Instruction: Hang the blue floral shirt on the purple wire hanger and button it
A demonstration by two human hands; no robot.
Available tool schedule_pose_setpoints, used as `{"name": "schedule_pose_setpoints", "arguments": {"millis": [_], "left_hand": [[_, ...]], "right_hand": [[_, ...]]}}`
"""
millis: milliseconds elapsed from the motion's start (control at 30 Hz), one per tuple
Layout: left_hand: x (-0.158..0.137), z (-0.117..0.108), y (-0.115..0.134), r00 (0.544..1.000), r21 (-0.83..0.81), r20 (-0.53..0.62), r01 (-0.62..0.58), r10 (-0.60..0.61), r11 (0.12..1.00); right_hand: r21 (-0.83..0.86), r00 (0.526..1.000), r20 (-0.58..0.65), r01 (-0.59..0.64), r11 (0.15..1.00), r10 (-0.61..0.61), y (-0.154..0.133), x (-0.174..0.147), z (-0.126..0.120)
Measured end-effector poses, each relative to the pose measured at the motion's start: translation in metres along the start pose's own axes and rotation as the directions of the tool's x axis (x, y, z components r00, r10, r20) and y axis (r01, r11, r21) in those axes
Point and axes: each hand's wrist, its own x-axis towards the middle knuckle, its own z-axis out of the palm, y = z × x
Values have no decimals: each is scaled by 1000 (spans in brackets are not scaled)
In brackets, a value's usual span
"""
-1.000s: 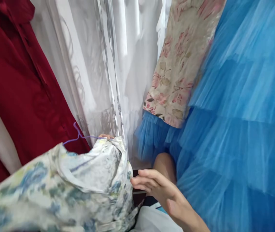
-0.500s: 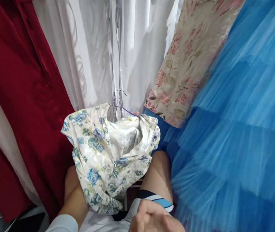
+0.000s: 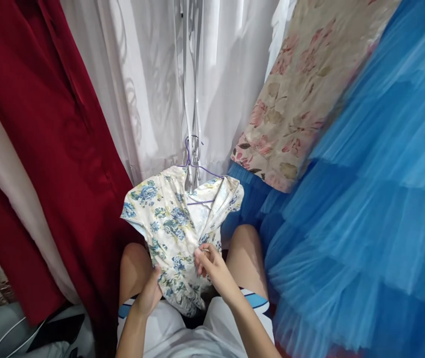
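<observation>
White short-sleeved fabric garment with blue-green floral print (image 3: 173, 219) on thin purple hanger (image 3: 188, 160), between bare knees (image 3: 248, 258). Right hand (image 3: 212, 266): thumb and fingertips pinched on garment front. Left hand (image 3: 150, 294) at its lower side, some fingers hidden, grip unclear. Deep-red cloth (image 3: 66, 149) left, tiered blue tulle (image 3: 365, 214) right.

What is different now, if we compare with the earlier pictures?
The top has moved away from the camera, and rightward in view. The left hand has left the hanger for the top's lower side; the right hand has come to its front. Neither grip is clear. The hanger stays in the top; red dress and blue dress hang as before.
</observation>
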Motion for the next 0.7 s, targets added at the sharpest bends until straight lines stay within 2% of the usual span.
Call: {"name": "schedule_pose_setpoints", "arguments": {"millis": [133, 233, 267, 300, 333, 367, 400, 433, 467, 500, 533, 567, 600, 633, 700], "left_hand": [[-4, 14, -6, 980, 113, -160, -99, 116, 989], [0, 19, -15, 928, 200, -303, -160, 216, 967], [1, 17, -17, 886, 268, -361, -199, 290, 943], [1, 16, -18, 818, 352, -418, -256, 396, 900], [1, 14, -18, 719, 443, -459, -324, 522, 836], [1, 14, -18, 601, 534, -472, -388, 645, 752], [1, 15, -17, 499, 613, -448, -432, 742, 661], [2, 17, -17, 455, 674, -386, -455, 803, 582], [4, 21, -17, 487, 712, -294, -462, 822, 528], [7, 26, -19, 581, 728, -179, -464, 794, 504], [9, 32, -22, 686, 725, -65, -467, 724, 507], [12, 38, -25, 772, 709, 31, -465, 635, 530], [15, 44, -30, 824, 688, 95, -460, 559, 562], [17, 48, -34, 850, 662, 126, -456, 511, 595], [19, 53, -41, 865, 615, 128, -453, 485, 645]], "right_hand": [[-201, 992, 19, 125, 972, -124, -7, 10, 10], [-204, 993, -3, 111, 973, -114, -6, 3, 3], [-179, 995, -13, 99, 979, -103, -5, 0, -1], [-148, 995, -28, 89, 985, -94, -5, -3, -4], [-118, 995, -48, 81, 990, -88, -5, -5, -6], [-91, 994, -68, 74, 993, -80, -5, -7, -7], [-71, 994, -82, 65, 995, -71, -6, -9, -7], [-57, 994, -89, 55, 997, -60, -7, -10, -5], [-46, 995, -83, 43, 998, -47, -7, -10, -1], [-36, 997, -66, 32, 999, -35, -7, -11, 2], [-26, 999, -44, 23, 999, -24, -7, -12, 7], [-16, 1000, -27, 14, 1000, -15, -6, -13, 11], [-7, 1000, -17, 5, 1000, -5, -5, -14, 14], [2, 1000, -13, -8, 1000, 8, -4, -14, 17], [20, 999, -16, -41, 999, 41, -4, -16, 19]]}}
